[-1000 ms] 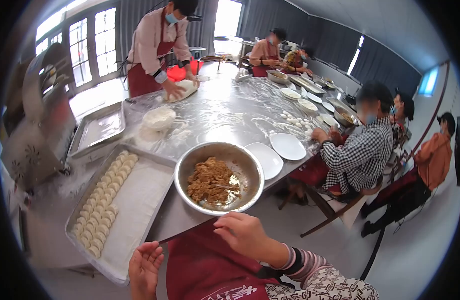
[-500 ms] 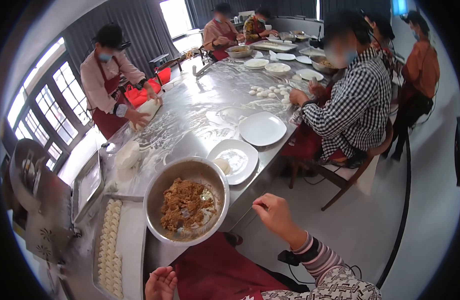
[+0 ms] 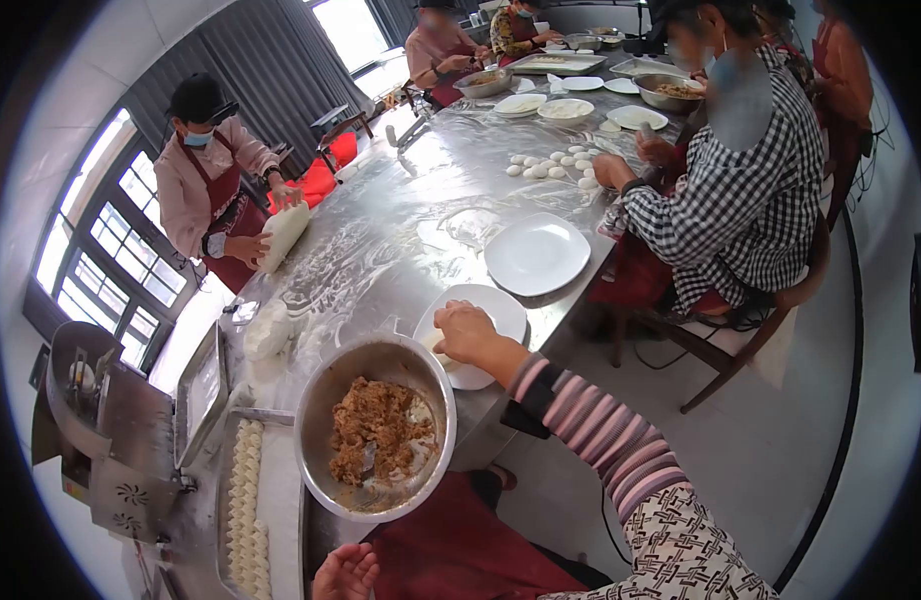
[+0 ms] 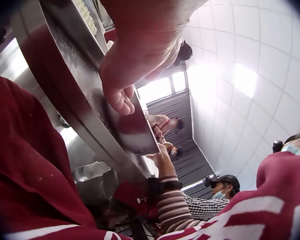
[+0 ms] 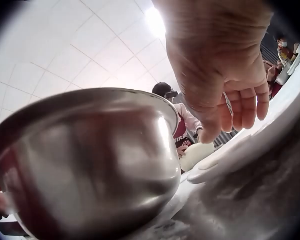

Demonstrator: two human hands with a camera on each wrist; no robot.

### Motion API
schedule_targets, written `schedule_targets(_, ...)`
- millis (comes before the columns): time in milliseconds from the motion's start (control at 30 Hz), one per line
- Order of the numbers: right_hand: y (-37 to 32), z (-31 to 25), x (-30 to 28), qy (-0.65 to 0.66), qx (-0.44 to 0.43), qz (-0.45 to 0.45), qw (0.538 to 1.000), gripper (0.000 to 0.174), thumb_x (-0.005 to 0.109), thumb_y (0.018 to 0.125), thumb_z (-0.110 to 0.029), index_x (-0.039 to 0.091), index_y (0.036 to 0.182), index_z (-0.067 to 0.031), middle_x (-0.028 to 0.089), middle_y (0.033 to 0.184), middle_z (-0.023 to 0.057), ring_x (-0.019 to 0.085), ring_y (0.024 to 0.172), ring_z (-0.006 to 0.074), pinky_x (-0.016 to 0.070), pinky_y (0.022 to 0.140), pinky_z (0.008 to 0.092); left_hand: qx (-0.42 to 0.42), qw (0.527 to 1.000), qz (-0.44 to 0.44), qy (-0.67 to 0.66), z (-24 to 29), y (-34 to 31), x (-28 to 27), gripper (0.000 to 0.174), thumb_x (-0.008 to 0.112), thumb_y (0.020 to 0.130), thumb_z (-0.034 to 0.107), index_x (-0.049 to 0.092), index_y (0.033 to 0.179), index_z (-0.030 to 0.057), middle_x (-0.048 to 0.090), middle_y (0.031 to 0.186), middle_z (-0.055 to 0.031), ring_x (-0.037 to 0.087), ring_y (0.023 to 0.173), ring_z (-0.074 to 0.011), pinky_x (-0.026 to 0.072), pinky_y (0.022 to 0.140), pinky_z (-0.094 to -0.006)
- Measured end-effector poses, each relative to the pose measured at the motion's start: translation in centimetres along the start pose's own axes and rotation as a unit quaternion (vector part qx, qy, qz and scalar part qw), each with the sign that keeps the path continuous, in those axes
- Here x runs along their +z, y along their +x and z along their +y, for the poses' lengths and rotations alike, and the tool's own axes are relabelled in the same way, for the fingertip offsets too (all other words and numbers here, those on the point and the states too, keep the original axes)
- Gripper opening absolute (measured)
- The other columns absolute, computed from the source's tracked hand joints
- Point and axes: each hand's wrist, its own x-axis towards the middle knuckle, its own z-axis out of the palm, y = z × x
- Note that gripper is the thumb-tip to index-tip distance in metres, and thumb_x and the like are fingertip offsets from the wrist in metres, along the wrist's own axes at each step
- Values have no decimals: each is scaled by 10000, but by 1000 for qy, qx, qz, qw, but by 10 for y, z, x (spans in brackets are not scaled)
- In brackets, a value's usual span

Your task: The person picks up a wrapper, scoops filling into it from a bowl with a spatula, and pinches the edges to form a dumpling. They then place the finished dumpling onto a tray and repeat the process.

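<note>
My right hand (image 3: 473, 336) reaches over the near white plate (image 3: 509, 312), its fingers pointing down beside a round dough wrapper (image 3: 439, 347). Seen from the right wrist, that hand (image 5: 222, 80) has extended fingers and holds nothing; the wrapper (image 5: 209, 161) lies below the thumb. A metal bowl (image 3: 309, 462) of brown filling (image 3: 373, 420) stands left of the plate, with something shiny partly sunk in the filling. Low in the head view, my left hand (image 3: 347, 573) hangs below the bowl, fingers loosely bent and empty; it also shows in the left wrist view (image 4: 140, 55).
Left of the bowl, a tray holds rows of dumplings (image 3: 246, 510), with an empty tray (image 3: 203, 390) behind it. A second white plate (image 3: 537, 255) lies beyond the first. Across the table a person handles a dough roll (image 3: 284, 238); another, in checks (image 3: 741, 210), sits at right.
My right hand has moved from the air in front of the bowl, past the table edge, to the near plate's wrapper. The left hand remains low and empty. The head view has turned.
</note>
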Motion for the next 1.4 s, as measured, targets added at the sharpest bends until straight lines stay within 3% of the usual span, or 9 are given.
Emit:
schedule_targets(167,34,-8,6,-77,17,-139,987,507,820,608,-298,666,1017,-41,594,1163,164,552,1101,334,446,923,451,-10,1000,20,-7,-3,5,-4,335,513,964,261,574,1169,3,596,1207,-166,583,1102,-278,466,974,-395)
schedule_targets(400,40,-3,14,-65,-3,-146,987,399,755,645,-204,687,998,-30,662,1034,178,633,1000,330,507,828,438,-12,1000,15,-22,-5,3,-11,350,510,966,270,566,1167,-11,597,1196,-178,588,1091,-276,475,964,-399)
schedule_targets(467,33,-8,6,-65,25,-132,989,209,630,705,-150,682,881,-50,668,912,188,647,886,325,512,759,410,-8,1000,15,-22,-5,0,-12,351,512,965,269,564,1167,-13,597,1195,-181,589,1089,-275,478,960,-397)
schedule_targets(833,13,26,-6,-50,50,-92,993,193,650,654,-152,705,798,-35,675,864,185,655,858,331,523,778,406,31,999,5,-21,-6,-10,-25,376,545,952,273,538,1195,-14,590,1196,-183,593,1082,-274,486,954,-389)
schedule_targets(1033,-15,44,-21,-9,49,44,998,160,657,727,-218,721,778,-80,674,849,137,650,799,313,516,714,398,33,999,2,-24,-9,-13,-28,358,553,950,259,546,1189,-7,599,1187,-175,603,1069,-255,496,941,-378)
schedule_targets(1167,-32,42,-22,-186,-201,129,953,98,610,726,-150,680,756,-89,621,788,66,614,804,250,482,774,384,38,999,15,-9,-13,-12,-28,337,558,948,239,554,1175,-10,597,1190,-175,604,1065,-253,500,931,-376)
schedule_targets(1200,-34,42,-24,-194,-196,131,952,98,610,726,-150,680,756,-89,621,788,66,614,804,250,482,774,384,39,999,18,-1,-12,-11,-26,326,561,946,227,557,1169,-11,597,1190,-176,605,1063,-252,500,929,-376)
schedule_targets(1267,-37,35,-25,-270,-326,156,892,86,586,700,-129,636,742,-72,593,773,59,592,812,233,468,788,378,36,999,10,2,-13,-10,-27,319,562,945,217,556,1169,-10,597,1187,-176,606,1061,-252,501,927,-374)
schedule_targets(1400,-42,27,-18,-189,-294,78,934,95,565,688,-71,620,766,-75,612,776,79,605,778,257,477,749,367,45,999,7,-2,-10,-13,-25,309,565,944,193,547,1177,-10,599,1182,-175,607,1056,-255,504,921,-373)
